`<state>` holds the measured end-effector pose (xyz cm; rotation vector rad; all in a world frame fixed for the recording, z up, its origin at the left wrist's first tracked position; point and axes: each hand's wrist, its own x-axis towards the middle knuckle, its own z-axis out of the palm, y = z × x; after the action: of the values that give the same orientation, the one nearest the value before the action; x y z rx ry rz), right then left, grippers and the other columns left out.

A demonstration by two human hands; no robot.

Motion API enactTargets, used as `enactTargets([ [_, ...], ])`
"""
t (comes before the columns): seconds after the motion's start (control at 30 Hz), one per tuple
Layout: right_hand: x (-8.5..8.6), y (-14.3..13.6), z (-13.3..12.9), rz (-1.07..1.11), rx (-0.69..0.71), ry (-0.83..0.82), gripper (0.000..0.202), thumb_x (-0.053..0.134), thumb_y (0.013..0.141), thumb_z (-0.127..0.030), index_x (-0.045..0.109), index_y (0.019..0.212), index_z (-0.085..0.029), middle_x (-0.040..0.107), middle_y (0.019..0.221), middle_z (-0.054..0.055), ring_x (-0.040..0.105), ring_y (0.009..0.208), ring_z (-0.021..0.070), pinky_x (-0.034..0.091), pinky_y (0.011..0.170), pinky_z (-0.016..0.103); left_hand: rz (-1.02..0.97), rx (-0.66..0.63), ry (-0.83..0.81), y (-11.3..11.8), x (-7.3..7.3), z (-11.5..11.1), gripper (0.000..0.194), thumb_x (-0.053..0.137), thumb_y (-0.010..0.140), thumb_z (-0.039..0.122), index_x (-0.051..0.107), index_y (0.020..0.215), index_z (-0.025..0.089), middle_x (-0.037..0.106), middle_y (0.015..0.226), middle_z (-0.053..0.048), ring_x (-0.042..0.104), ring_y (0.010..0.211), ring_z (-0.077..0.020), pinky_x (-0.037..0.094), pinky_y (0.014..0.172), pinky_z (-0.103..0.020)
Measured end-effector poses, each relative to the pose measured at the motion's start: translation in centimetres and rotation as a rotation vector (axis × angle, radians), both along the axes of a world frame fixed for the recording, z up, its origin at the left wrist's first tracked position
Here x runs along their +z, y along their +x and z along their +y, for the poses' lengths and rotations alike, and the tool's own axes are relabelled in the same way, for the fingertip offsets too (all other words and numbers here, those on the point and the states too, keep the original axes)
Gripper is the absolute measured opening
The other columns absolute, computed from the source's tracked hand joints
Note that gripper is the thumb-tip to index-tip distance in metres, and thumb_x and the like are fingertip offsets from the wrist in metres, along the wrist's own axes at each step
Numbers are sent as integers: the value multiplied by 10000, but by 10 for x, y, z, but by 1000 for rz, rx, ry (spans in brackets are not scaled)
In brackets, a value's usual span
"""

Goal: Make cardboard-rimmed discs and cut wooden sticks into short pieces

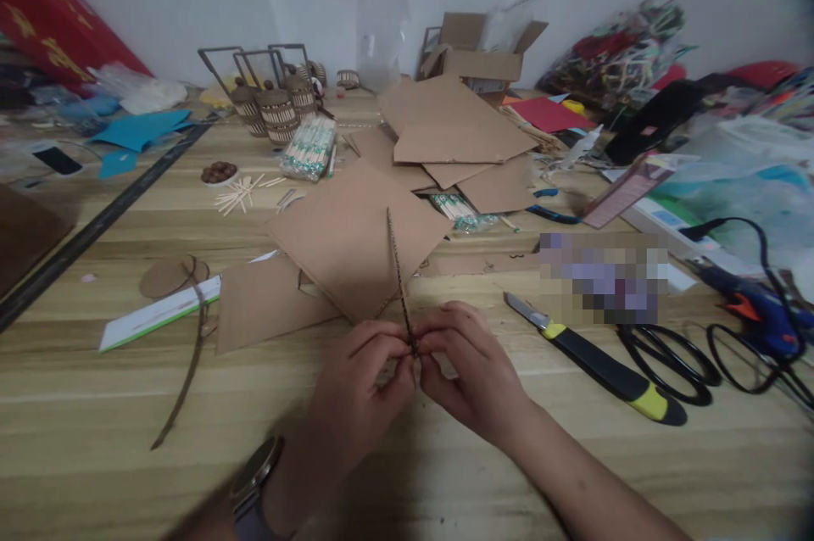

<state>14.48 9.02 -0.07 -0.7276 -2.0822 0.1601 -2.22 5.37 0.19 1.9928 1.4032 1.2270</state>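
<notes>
A thin strip of what looks like corrugated cardboard (397, 261), seen edge-on, rises away from me between my hands. My left hand (365, 384), with a watch (258, 473) on its wrist, pinches the near end between thumb and fingers. On the other side of the same end, my right hand (474, 371) is closed in a pinch too. Just beyond lies a flat cardboard sheet (343, 227). A second cardboard piece (260, 299) is partly under it. Right of my hands rests a black and yellow utility knife (598, 367), its blade showing.
Black-handled scissors (674, 363) and a blue glue gun (756, 312) with its cord lie right. To the left are a curved brown strip (191, 367) and a cardboard disc (166, 276). Small lidded buckets (276, 113), bundled sticks (309, 147) and stacked cardboard (454, 121) stand behind.
</notes>
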Motion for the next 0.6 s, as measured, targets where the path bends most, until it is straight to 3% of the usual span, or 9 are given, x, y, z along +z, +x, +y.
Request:
enactTargets([
  [0.1, 4, 3, 1, 57, 70, -113, 175, 529, 816, -75, 560, 856, -242, 689, 864, 29, 672, 802, 161, 559, 726, 299, -67, -22, -26, 0, 4, 1, 158, 562, 815, 110, 673, 757, 206, 733, 850, -56, 686, 792, -172, 523, 738, -251],
  [0.2, 6, 6, 0, 95, 90, -175, 159, 542, 845, -88, 577, 888, -237, 693, 902, 36, 685, 830, 152, 567, 713, 265, -135, -27, -88, 0, 7, 2, 150, 568, 802, 122, 666, 734, 214, 730, 839, -46, 682, 771, -169, 516, 719, -247],
  [0.33, 7, 7, -2, 89, 125, -152, 110, 639, 892, -184, 611, 992, -223, 714, 979, 67, 695, 887, 170, 578, 766, 290, -219, -5, -158, -1, 8, 2, 146, 575, 804, 137, 640, 698, 212, 712, 831, -37, 668, 774, -162, 502, 716, -237],
  [0.5, 6, 6, -2, 106, 80, -154, 115, 606, 907, -127, 615, 953, -232, 717, 950, 51, 687, 871, 168, 569, 749, 299, -250, -69, -195, -3, 4, 1, 113, 587, 835, 161, 651, 753, 205, 694, 888, -33, 654, 826, -160, 491, 758, -239],
  [0.6, 3, 5, -1, 99, 73, -70, 116, 599, 908, -126, 610, 963, -228, 714, 942, 56, 673, 857, 177, 550, 787, 339, -258, -81, -233, -4, 1, 2, 71, 654, 843, 234, 652, 780, 200, 677, 919, -32, 643, 851, -168, 491, 770, -249],
])
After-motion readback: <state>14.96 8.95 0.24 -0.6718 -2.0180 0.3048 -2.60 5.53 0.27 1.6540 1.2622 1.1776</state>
